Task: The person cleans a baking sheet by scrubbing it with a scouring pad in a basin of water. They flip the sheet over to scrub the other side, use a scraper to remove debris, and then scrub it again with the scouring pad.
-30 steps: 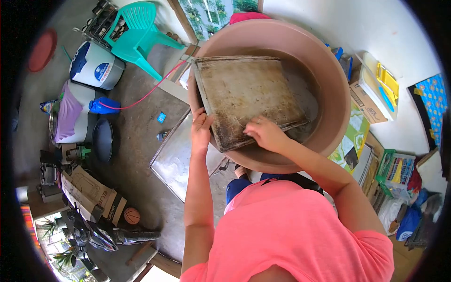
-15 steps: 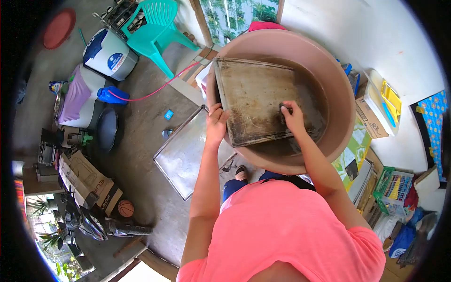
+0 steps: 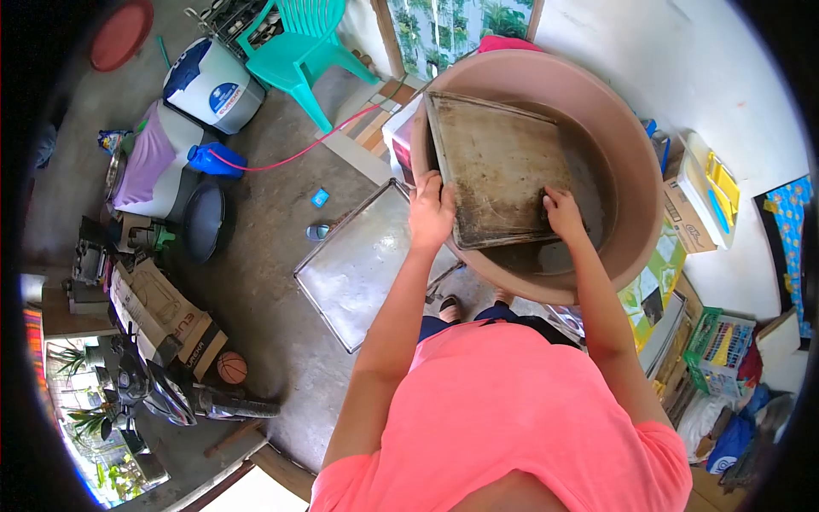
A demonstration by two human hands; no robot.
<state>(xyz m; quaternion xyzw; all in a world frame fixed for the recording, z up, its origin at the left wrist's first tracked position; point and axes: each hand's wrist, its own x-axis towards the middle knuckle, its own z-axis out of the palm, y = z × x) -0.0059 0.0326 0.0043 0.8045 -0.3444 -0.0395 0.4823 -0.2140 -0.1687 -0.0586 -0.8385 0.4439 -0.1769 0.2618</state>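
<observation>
A rectangular metal tray (image 3: 499,162) with brown and dark stains lies tilted in a large brown basin (image 3: 644,200), its left side resting at the rim. Murky water (image 3: 601,158) stands in the basin around it. My left hand (image 3: 432,213) grips the tray's near left edge, fingers over the rim. Near the tray's lower right part, my right hand (image 3: 564,213) pinches a small dark scouring pad (image 3: 547,198) against the surface. The fingers partly cover the pad.
Another metal tray (image 3: 367,264) lies on the floor left of the basin. A green plastic chair (image 3: 303,60), a pink hose (image 3: 307,149) and a blue container (image 3: 217,160) are farther left. Boxes and a green crate (image 3: 712,350) stand along the right wall.
The view has shifted, so the surroundings appear farther right. The tray and both hands have moved slightly right relative to the basin. Both grips look the same.
</observation>
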